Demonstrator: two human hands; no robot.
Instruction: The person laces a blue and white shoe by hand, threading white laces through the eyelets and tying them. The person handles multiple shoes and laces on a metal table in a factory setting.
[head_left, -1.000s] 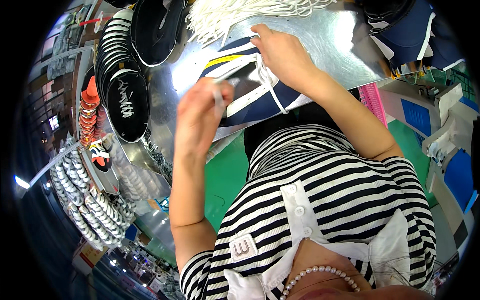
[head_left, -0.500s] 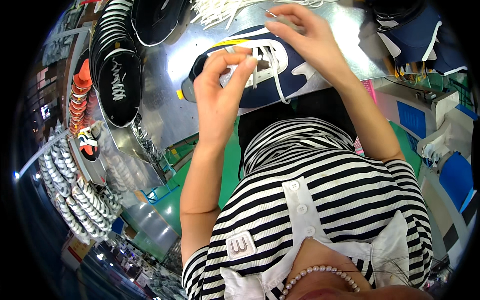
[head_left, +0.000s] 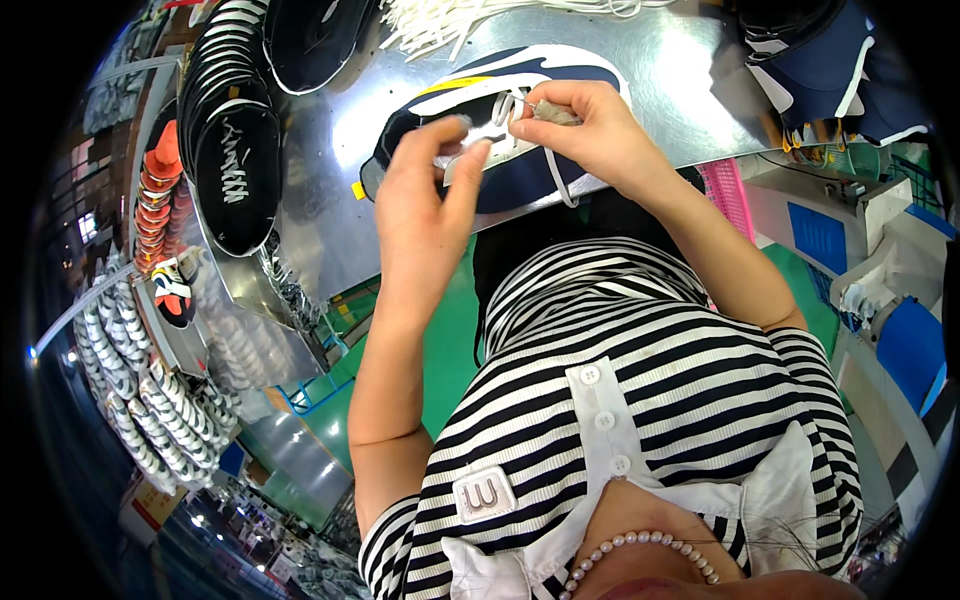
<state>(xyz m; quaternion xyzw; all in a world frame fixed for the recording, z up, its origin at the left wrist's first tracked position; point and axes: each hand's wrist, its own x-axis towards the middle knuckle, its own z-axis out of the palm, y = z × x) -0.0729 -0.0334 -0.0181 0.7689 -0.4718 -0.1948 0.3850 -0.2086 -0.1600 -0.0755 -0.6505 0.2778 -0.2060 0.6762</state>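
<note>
Shoe upper (head_left: 520,130) lies on the table (head_left: 660,60) — stacked uppers (head_left: 235,150) to its left.

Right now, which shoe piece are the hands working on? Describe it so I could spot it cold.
Start at the shiny metal table. At its near edge lies a flat navy shoe upper with white panels and a yellow stripe, under the left hand and right hand, which pinch a white lace. Unlike the stacked black uppers to the left, it lies alone.

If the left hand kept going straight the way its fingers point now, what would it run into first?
The left hand points up and slightly right, its fingertips pinching the white lace. Straight on, it would probably meet the navy shoe upper lying on the metal table, close to the right hand. Depth is hard to judge.
</note>
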